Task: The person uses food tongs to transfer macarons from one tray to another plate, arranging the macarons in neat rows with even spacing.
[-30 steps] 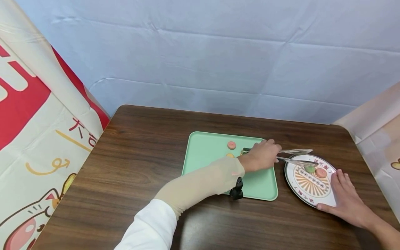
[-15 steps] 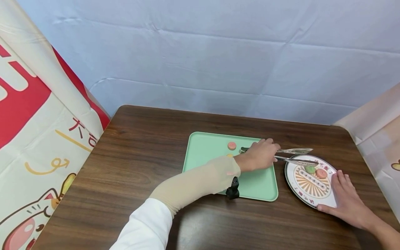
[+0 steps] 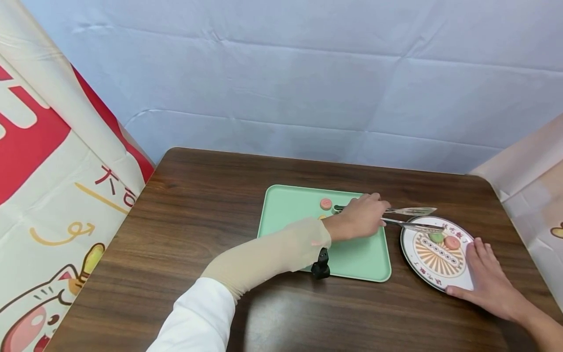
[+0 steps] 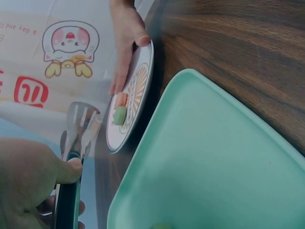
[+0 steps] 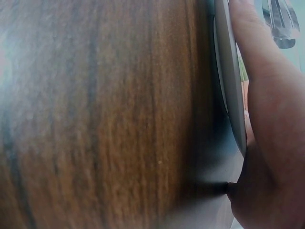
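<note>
My left hand (image 3: 364, 215) grips a pair of metal serving tongs (image 3: 406, 225) above the green tray's right part. The two tong arms stand apart with nothing between them, and their tips point to the plate. In the left wrist view the thumb presses along the tongs' dark handle (image 4: 71, 200). My right hand (image 3: 490, 281) rests at the right rim of a round printed plate (image 3: 433, 279), fingers extended along it and thumb at the near edge. On the plate lie a green macaron-like piece (image 3: 436, 237) and a pink one (image 3: 452, 242), side by side.
The green tray (image 3: 360, 266) lies left of the plate on a brown wooden table (image 3: 198, 210). A pink round piece (image 3: 326, 204) sits on the tray, and a yellow one (image 3: 322, 217) is partly hidden behind the left forearm. Pale cloth (image 3: 281, 78) hangs behind the table.
My left hand and the tongs have shifted a little to the left, the tips drawing slightly back from the plate. The right hand, plate and pieces have stayed put.
</note>
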Demonstrator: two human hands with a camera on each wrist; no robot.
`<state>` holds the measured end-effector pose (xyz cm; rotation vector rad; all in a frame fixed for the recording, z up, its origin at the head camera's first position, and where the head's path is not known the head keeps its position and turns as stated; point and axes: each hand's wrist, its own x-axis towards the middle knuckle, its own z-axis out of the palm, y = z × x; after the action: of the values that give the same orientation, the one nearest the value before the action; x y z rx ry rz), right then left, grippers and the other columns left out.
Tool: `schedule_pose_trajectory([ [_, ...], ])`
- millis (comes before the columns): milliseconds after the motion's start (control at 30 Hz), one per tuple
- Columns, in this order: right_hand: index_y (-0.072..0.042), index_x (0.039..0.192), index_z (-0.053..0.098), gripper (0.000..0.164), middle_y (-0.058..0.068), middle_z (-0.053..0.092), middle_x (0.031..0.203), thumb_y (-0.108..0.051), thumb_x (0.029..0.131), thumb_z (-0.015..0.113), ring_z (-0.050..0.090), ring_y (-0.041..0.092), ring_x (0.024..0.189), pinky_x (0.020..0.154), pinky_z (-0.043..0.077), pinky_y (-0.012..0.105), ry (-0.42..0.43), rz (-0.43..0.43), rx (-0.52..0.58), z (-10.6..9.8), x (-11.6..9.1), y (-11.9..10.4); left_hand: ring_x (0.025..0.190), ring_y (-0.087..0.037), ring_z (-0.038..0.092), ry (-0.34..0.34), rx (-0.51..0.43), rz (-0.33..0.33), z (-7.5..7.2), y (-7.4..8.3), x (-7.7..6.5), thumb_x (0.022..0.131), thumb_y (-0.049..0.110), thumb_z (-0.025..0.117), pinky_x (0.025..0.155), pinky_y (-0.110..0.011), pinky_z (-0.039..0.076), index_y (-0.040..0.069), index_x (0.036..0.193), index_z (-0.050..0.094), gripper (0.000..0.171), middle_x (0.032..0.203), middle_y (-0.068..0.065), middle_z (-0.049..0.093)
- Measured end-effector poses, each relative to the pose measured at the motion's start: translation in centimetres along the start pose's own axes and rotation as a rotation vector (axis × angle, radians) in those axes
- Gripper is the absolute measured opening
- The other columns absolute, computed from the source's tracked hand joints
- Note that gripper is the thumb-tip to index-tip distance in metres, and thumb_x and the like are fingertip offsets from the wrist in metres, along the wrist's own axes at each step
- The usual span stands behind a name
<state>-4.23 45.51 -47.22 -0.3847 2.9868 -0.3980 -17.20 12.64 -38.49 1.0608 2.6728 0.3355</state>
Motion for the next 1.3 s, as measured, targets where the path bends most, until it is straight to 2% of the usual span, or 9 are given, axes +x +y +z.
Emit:
schedule_pose_trajectory([
  [267, 0.022, 0.149, -0.01, 0.13, 0.042, -0.021, 0.156, -0.046, 0.084, 0.08, -0.033, 0.04, 0.146, 0.112, -0.028, 0.032, -0.002, 0.009, 0.003, 0.4, -0.1, 0.3, 0.105, -0.008, 0.053, 0.01, 0.008, -0.013, 0.1, -0.7, -0.4, 0.104, 0.034, 0.059, 0.077, -0.025, 0.049, 0.026, 0.148, 0.054, 0.045, 0.128, 0.006, 0.056],
  [500, 0.024, 0.149, -0.008, 0.13, 0.044, -0.018, 0.155, -0.046, 0.084, 0.08, -0.031, 0.041, 0.146, 0.114, -0.027, 0.033, 0.003, 0.003, -0.007, 0.2, 0.0, 0.1, 0.115, -0.01, 0.053, 0.022, 0.002, -0.013, 0.2, -1.4, -0.8, 0.105, 0.035, 0.058, 0.084, -0.026, 0.05, 0.025, 0.149, 0.053, 0.046, 0.136, 0.004, 0.055],
  [900, 0.023, 0.149, -0.007, 0.132, 0.045, -0.017, 0.155, -0.047, 0.082, 0.081, -0.031, 0.04, 0.146, 0.113, -0.027, 0.032, 0.016, -0.009, -0.012, 0.6, -0.1, 0.4, 0.111, -0.01, 0.052, 0.038, -0.005, 0.01, -0.3, -2.2, -1.7, 0.105, 0.034, 0.057, 0.082, -0.023, 0.048, 0.023, 0.15, 0.053, 0.046, 0.134, 0.003, 0.055],
  [1300, 0.024, 0.149, -0.006, 0.129, 0.046, -0.015, 0.154, -0.046, 0.084, 0.079, -0.03, 0.043, 0.146, 0.114, -0.027, 0.035, 0.006, 0.002, -0.014, 0.0, 0.1, -0.1, 0.11, -0.011, 0.053, 0.043, 0.0, 0.019, -0.6, -3.2, -2.5, 0.104, 0.034, 0.06, 0.083, -0.023, 0.049, 0.02, 0.148, 0.054, 0.046, 0.131, 0.001, 0.056],
])
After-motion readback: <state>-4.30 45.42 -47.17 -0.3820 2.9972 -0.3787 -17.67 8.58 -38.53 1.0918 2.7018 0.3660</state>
